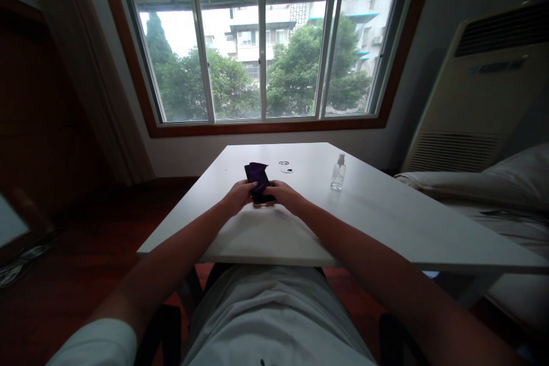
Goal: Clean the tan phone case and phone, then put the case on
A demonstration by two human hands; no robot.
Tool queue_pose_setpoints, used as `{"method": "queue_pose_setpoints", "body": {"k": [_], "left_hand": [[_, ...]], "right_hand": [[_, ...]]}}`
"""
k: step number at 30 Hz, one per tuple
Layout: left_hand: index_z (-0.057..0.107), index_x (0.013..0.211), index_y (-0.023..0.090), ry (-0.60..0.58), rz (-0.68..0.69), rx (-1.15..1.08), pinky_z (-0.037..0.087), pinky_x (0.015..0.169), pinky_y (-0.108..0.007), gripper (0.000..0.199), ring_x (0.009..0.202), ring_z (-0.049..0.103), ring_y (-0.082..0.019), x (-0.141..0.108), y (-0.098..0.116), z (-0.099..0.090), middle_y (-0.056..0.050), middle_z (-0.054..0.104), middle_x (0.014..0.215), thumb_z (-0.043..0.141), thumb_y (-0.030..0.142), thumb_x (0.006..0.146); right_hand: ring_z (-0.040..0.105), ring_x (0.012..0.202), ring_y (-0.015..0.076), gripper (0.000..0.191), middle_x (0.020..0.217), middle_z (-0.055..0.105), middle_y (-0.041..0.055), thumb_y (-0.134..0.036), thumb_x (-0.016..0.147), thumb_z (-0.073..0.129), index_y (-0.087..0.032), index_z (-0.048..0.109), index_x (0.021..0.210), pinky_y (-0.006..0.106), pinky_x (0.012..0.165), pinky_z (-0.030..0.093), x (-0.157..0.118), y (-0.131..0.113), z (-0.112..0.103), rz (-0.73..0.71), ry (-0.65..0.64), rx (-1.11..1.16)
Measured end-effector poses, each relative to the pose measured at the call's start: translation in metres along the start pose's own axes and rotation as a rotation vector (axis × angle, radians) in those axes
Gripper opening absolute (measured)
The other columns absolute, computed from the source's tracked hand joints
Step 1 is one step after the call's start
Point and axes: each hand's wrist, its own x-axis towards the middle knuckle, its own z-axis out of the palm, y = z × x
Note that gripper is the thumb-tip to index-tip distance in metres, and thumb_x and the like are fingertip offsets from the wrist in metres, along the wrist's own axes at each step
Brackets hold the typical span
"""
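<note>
A dark smartphone (263, 199) is held just above the white table (364, 223), tilted, with a crumpled purple cloth (258, 173) lying over much of its face. My left hand (240, 196) is closed on the phone's left edge, its thumb resting on the cloth. From the other side my right hand (285, 193) is closed at the phone's right edge, and its thumb presses the cloth against the screen. The fingers beneath the phone are hidden.
A clear spray bottle (338, 174) with a white top stands on the table to the right. Two small flat pieces, a dark-rimmed one (283, 163) and a white one with a dark spot (287, 171), lie beyond my hands. A bed or sofa (472, 189) flanks the table's right side.
</note>
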Motion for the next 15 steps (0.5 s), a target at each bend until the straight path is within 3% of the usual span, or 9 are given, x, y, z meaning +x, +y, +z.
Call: {"method": "queue_pose_setpoints", "body": {"k": [2,5,8,10,15], "left_hand": [[0.07,0.112,0.003,0.031,0.002,-0.016,0.06,0.093,-0.043,0.026,0.099,0.074,-0.03,0.002,-0.001,-0.004,-0.021,0.074,0.112,0.065,0.016,0.09],[0.07,0.115,0.005,0.019,-0.004,-0.009,0.06,0.094,-0.045,0.031,0.102,0.074,-0.032,0.004,-0.003,-0.008,-0.02,0.074,0.114,0.072,0.02,0.088],[0.069,0.116,0.006,0.036,-0.023,0.035,0.061,0.091,-0.045,0.035,0.1,0.075,-0.032,0.003,-0.005,-0.008,-0.021,0.074,0.113,0.077,0.023,0.086],[0.069,0.114,0.006,0.03,-0.036,0.065,0.062,0.089,-0.046,0.037,0.096,0.075,-0.033,0.002,-0.006,-0.005,-0.022,0.074,0.112,0.078,0.028,0.086],[0.069,0.111,0.005,-0.027,-0.039,0.073,0.061,0.09,-0.049,0.038,0.092,0.076,-0.033,-0.003,-0.006,0.003,-0.023,0.075,0.107,0.075,0.036,0.09]], "right_hand": [[0.074,0.081,0.0249,0.026,0.092,0.078,0.0132,-0.028,0.08,0.07,-0.011,0.073,0.1,0.032,0.067,0.059,0.0,-0.003,-0.002,-0.036,0.032,-0.008],[0.072,0.097,0.0229,0.034,0.11,0.075,0.0113,-0.028,0.087,0.058,-0.016,0.068,0.117,0.032,0.078,0.059,0.001,-0.007,-0.009,-0.109,0.184,-0.048],[0.067,0.106,0.0203,0.035,0.116,0.072,0.0084,-0.03,0.087,0.061,-0.019,0.067,0.121,0.03,0.088,0.055,0.002,-0.009,-0.016,-0.185,0.322,-0.134],[0.067,0.099,0.0195,0.03,0.107,0.073,0.0073,-0.033,0.083,0.071,-0.018,0.07,0.109,0.029,0.087,0.053,0.002,-0.006,-0.018,-0.204,0.335,-0.192],[0.063,0.059,0.014,0.032,0.073,0.071,0.0029,-0.036,0.076,0.083,-0.014,0.069,0.095,0.025,0.056,0.051,0.009,0.008,-0.019,-0.11,0.277,-0.245]]}}
